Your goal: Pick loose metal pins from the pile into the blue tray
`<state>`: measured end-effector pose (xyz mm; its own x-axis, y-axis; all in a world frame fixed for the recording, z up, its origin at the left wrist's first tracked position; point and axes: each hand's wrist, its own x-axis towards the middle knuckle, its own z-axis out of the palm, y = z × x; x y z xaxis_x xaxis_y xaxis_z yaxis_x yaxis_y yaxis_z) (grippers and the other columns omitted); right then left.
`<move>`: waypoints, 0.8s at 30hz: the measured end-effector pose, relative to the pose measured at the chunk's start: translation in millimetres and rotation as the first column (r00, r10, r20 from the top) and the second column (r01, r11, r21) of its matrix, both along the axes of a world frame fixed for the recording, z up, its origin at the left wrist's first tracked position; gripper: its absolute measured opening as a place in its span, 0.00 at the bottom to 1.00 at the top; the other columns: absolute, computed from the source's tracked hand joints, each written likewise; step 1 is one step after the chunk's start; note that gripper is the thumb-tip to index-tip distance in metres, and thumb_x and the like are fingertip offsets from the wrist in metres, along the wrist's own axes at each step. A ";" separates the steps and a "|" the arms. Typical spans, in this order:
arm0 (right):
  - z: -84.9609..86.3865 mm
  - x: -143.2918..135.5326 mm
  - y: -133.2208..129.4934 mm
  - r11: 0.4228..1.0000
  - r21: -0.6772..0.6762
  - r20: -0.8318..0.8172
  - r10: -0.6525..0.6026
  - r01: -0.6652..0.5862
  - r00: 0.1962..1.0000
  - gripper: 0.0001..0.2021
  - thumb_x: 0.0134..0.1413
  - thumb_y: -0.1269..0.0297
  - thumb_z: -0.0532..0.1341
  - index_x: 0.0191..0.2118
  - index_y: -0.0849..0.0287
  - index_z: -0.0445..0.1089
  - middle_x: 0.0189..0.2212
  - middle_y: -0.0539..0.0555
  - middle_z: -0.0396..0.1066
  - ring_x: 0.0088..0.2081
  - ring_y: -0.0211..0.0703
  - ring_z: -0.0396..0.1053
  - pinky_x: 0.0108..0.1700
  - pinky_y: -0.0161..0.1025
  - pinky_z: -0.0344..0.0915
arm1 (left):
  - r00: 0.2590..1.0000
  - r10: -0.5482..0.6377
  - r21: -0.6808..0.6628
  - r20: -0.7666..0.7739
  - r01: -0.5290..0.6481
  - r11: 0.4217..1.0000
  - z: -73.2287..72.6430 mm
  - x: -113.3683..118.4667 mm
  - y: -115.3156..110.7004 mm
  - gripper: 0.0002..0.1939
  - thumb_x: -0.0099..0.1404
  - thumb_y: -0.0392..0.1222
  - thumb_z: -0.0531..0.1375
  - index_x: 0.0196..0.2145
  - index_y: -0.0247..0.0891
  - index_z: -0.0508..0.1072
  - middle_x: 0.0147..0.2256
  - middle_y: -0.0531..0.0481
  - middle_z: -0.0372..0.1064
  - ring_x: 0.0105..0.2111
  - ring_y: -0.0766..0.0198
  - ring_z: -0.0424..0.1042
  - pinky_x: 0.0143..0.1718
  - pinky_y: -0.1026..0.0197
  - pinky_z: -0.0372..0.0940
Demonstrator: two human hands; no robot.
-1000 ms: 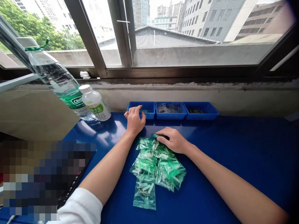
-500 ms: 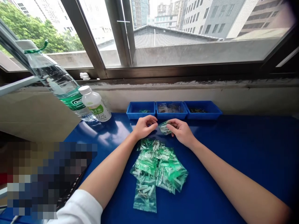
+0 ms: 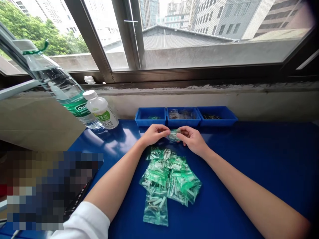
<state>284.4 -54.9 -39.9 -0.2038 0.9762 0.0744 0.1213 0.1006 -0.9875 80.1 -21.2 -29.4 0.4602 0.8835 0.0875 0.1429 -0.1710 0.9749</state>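
Note:
Between my two hands is a small clear-green plastic bag [image 3: 174, 135] with pale pieces inside. My left hand [image 3: 156, 134] pinches its left edge between thumb and fingers. The right side of the bag is in my right hand [image 3: 191, 137], which is closed on it. Just below lies a pile of similar green plastic bags [image 3: 171, 176], filled with white plugs and metal screws. One bag [image 3: 156, 207] sticks out at the pile's near end.
Three blue bins stand along the wall: the left bin [image 3: 139, 119] holds green bits, the middle bin [image 3: 184, 123] clear bags, the right bin [image 3: 228, 119] dark screws. A large water bottle [image 3: 59, 83] and a white bottle [image 3: 101, 111] stand at the left.
My left hand has moved slightly right and closed on the bag's left edge. My right hand keeps its hold on the bag.

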 end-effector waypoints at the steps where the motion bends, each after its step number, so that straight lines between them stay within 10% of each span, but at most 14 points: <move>1: 0.2 0.0 -0.4 1.000 0.002 0.019 0.004 -0.004 1.000 0.17 0.48 0.52 0.65 0.39 0.58 0.68 0.31 0.53 0.74 0.28 0.44 0.72 0.21 0.35 0.61 | 1.000 0.016 -0.003 -0.003 -0.016 1.000 0.8 0.2 -0.3 0.14 0.56 0.49 0.64 0.32 0.34 0.76 0.25 0.51 0.72 0.25 0.67 0.69 0.29 0.65 0.64; 11: 0.3 0.2 1.4 0.999 0.023 0.084 -0.025 0.023 0.996 0.17 0.47 0.51 0.65 0.37 0.60 0.71 0.27 0.53 0.73 0.25 0.40 0.69 0.22 0.35 0.61 | 0.995 0.050 -0.055 0.085 -0.046 0.997 -0.8 1.5 0.4 0.14 0.54 0.45 0.65 0.33 0.37 0.67 0.21 0.57 0.69 0.22 0.70 0.67 0.22 0.70 0.57; 24: 0.8 1.1 3.3 0.995 -0.044 -0.020 -0.089 0.088 0.996 0.25 0.49 0.46 0.63 0.43 0.64 0.69 0.21 0.51 0.69 0.18 0.35 0.63 0.18 0.33 0.58 | 0.998 0.053 0.085 -0.047 -0.049 0.995 2.3 2.4 -5.1 0.13 0.55 0.36 0.58 0.38 0.33 0.79 0.31 0.50 0.75 0.25 0.70 0.66 0.26 0.68 0.59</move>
<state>285.5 -51.6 -39.0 -0.1156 0.9926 0.0359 0.1058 0.0482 -0.9932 82.5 -26.3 -27.1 0.4204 0.8963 0.1411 0.2006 -0.2435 0.9489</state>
